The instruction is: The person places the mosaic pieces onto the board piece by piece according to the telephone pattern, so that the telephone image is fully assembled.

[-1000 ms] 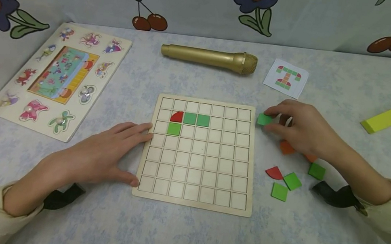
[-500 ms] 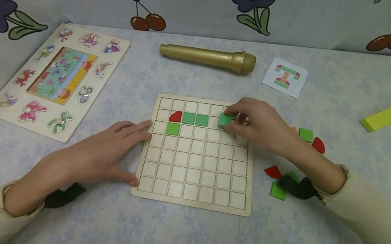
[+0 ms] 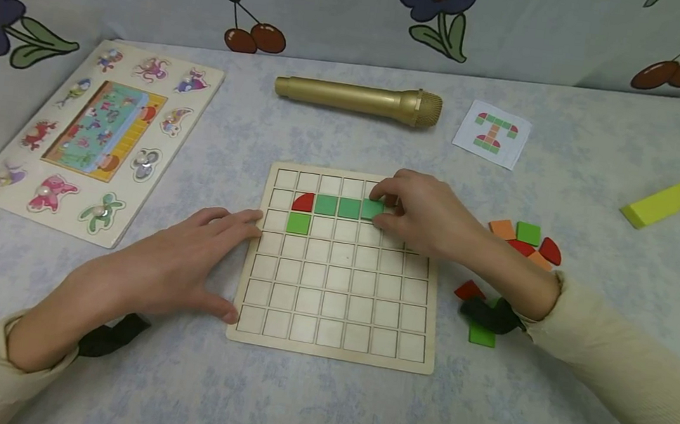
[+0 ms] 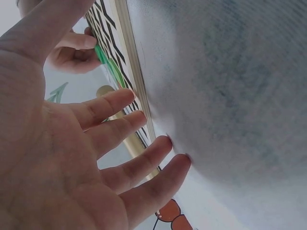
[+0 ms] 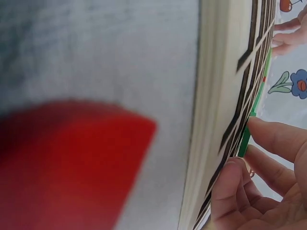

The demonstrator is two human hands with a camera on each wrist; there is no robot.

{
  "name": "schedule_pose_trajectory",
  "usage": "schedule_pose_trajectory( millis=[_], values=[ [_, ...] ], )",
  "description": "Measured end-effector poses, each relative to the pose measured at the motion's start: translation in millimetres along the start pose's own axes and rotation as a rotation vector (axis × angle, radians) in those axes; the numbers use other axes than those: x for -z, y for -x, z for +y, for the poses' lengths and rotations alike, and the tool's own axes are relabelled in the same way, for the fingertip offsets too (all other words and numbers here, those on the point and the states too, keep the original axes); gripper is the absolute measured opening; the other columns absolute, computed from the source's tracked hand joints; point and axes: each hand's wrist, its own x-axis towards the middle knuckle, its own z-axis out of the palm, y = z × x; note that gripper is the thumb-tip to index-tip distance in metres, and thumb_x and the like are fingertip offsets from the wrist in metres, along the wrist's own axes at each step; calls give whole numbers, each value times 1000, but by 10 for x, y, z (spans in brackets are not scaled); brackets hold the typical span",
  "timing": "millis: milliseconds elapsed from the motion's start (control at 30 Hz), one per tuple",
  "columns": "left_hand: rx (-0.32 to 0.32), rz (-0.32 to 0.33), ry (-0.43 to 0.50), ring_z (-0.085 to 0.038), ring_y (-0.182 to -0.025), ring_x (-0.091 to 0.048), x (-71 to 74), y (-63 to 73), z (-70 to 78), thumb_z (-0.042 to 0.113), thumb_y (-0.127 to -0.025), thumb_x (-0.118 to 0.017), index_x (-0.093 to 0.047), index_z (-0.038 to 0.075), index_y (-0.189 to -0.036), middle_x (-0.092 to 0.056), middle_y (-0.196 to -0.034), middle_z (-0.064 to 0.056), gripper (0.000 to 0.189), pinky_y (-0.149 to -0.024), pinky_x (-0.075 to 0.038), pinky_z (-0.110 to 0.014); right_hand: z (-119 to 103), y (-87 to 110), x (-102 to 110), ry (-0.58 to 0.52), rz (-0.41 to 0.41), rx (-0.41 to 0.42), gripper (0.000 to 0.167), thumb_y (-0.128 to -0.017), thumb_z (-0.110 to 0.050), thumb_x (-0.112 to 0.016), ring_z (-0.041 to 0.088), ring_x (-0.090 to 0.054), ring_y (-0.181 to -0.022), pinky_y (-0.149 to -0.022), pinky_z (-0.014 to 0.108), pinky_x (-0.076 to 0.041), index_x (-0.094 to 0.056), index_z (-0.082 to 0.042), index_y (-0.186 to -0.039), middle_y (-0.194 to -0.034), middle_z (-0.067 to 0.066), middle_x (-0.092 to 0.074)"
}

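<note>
patterned tabletop (image 3: pixel 316 407) with gridded board (image 3: pixel 338 279), tiles (image 3: pixel 528 234), microphone (image 3: pixel 356 100), card (image 3: pixel 492 134), puzzle (image 3: pixel 104 130)

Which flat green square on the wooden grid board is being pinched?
The rightmost green square on that board: the right hand pinches it; the other three lie untouched farther left.

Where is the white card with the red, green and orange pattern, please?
In the head view, the card lies just right of the gold microphone, beyond the pale wooden grid board.
</note>
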Motion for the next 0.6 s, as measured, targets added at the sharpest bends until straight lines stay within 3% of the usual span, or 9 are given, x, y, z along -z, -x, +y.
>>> schedule_pose_trajectory(
  millis=[600],
  values=[
    [13,-8,12,-33,-142,-24,-2,-4,5,51,-69,-87,-40,12,-147,-23,-161,-4,99,-104,-36,-54,37,-2,-16,-20,-15,1,21,-90,-6,-67,22,-51,-78,-71,37,-41,-71,-1,-110,-86,9,-56]
  ],
)
